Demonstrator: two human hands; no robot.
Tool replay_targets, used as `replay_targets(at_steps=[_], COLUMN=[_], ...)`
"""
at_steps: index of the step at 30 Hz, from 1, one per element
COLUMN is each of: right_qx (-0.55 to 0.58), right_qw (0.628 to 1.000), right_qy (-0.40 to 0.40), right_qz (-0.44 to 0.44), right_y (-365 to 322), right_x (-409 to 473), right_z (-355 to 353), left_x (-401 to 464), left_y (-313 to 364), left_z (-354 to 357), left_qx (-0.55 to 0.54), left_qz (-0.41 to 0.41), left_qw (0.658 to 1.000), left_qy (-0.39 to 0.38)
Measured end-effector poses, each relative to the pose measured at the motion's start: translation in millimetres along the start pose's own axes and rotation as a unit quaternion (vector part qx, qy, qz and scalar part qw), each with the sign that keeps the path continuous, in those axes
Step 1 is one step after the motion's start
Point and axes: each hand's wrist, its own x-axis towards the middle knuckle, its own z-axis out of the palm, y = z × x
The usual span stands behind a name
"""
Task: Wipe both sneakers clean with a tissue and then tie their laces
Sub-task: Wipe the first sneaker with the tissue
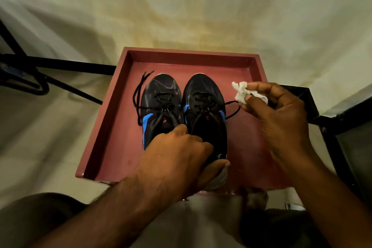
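A pale wall and floor surround a red tray (120, 94). In the middle of the tray two black sneakers with blue side stripes, the left sneaker (159, 102) and the right sneaker (203, 102), stand touching, toes toward the far edge, laces (138, 94) loose. The left hand (177, 155) grips the right sneaker's heel. The right hand (281, 119), above the tray's right side, pinches a crumpled white tissue (240, 91).

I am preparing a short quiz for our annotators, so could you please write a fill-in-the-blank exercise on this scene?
1. Both sneakers stand in a ____ tray.
2. The right hand holds a crumpled white ____.
3. The left hand grips the heel of the sneaker on the ____.
4. The laces lie ____.

Missing words: red; tissue; right; untied
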Motion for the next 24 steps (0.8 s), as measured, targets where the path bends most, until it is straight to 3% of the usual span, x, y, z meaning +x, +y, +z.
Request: replay_targets(at_steps=[9,13,18,21,24], right_qx=[-0.193,-0.249,-0.340,-0.362,-0.330], right_qw=[0.977,0.953,0.895,0.893,0.922], right_qy=[-0.056,-0.145,-0.267,-0.241,-0.184], right_qz=[-0.075,-0.095,-0.109,-0.111,-0.089], right_y=[16,30,35,27,24], right_x=[59,61,56,51,47], right_z=[31,39,47,43,33], left_x=[8,11,14,10,7], left_y=[-24,-31,-31,-30,-27], left_z=[23,24,22,24,24], left_qx=[-0.051,-0.094,-0.101,-0.088,-0.083], left_qz=[0.084,0.083,0.084,0.086,0.081], left_qw=[0.987,0.985,0.984,0.984,0.986], left_qy=[0.127,0.121,0.123,0.131,0.115])
